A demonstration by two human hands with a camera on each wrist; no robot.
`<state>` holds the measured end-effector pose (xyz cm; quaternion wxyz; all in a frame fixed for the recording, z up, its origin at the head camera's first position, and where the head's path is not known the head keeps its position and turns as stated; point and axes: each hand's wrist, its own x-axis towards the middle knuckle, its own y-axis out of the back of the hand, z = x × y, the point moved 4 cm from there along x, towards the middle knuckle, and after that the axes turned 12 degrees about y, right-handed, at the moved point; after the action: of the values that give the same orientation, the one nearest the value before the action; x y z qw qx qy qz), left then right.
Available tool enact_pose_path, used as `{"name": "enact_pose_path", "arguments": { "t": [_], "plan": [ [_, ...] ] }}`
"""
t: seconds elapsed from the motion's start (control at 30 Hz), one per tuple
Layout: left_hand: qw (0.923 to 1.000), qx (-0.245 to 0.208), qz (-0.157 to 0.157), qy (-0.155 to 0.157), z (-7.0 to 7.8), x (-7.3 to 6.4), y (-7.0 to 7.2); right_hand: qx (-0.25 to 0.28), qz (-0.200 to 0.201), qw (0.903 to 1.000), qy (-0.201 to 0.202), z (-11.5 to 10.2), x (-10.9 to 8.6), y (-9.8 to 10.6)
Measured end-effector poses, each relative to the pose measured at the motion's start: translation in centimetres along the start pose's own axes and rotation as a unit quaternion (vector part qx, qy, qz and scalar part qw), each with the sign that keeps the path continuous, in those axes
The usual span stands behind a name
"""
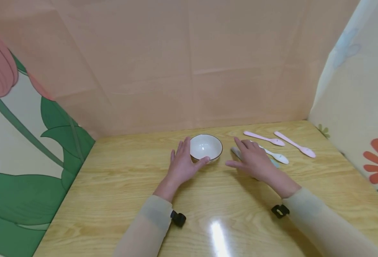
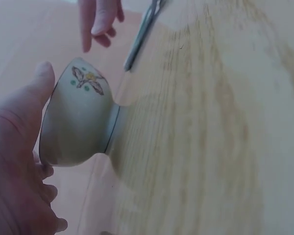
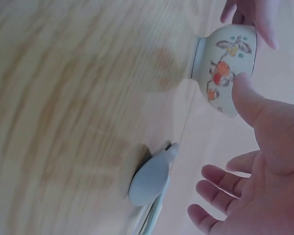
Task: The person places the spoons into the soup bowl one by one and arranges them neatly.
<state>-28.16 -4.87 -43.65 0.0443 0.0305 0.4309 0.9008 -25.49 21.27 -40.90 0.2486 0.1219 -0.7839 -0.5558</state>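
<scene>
A white bowl (image 1: 206,145) with a dark rim and a painted fruit-and-leaf pattern (image 3: 222,71) stands upright on the wooden table. My left hand (image 1: 181,166) is at its left side, fingers extended along the wall and thumb by the near rim; whether they touch is unclear. To the bowl's right, my right hand (image 1: 254,160) hovers with fingers spread, holding nothing. Beneath it lies a grey spoon (image 3: 151,182), partly hidden in the head view. A white spoon (image 1: 279,157) and a pale blue-green piece (image 1: 275,163) show beyond that hand.
Two pink spoons, one nearer the middle (image 1: 264,138) and one farther right (image 1: 295,144), lie at the table's back right. A peach cloth (image 1: 189,71) hangs behind the table (image 1: 111,200). Flower-printed sheets stand at left (image 1: 25,150) and right (image 1: 362,107).
</scene>
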Motion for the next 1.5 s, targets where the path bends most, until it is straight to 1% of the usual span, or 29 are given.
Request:
{"name": "enact_pose_path", "arguments": {
  "t": [0.07, 0.13, 0.33, 0.77, 1.1, 1.37, 1.5],
  "plan": [
    [1.0000, -0.006, -0.002, 0.000, -0.1, 0.1, -0.2, 0.001, -0.012, 0.9998, -0.016, 0.0, -0.2, 0.3],
    [0.9999, -0.012, -0.006, 0.001, -0.2, 0.2, -0.3, 0.004, -0.025, 0.9994, -0.023, 0.0, -0.3, 0.5],
    [0.9997, -0.022, -0.010, 0.005, -0.4, 0.4, -0.6, 0.015, -0.050, 0.9981, -0.033, 0.7, -0.6, 0.5],
    [0.9983, -0.055, -0.017, 0.003, -0.9, 0.2, -0.9, 0.055, -0.072, 0.9951, -0.038, 1.9, -0.8, 0.0],
    [0.9982, -0.056, -0.019, 0.003, -1.0, 0.4, -0.9, 0.095, -0.090, 0.9902, -0.049, 2.7, -0.7, 0.0],
    [0.9981, -0.058, -0.019, -0.002, -1.1, 0.6, -0.8, 0.108, -0.098, 0.9879, -0.053, 3.5, -0.4, -0.3],
    [0.9979, -0.060, -0.022, 0.000, -1.1, 0.6, -0.9, 0.115, -0.097, 0.9872, -0.053, 3.7, -0.4, -0.3]
  ]
}}
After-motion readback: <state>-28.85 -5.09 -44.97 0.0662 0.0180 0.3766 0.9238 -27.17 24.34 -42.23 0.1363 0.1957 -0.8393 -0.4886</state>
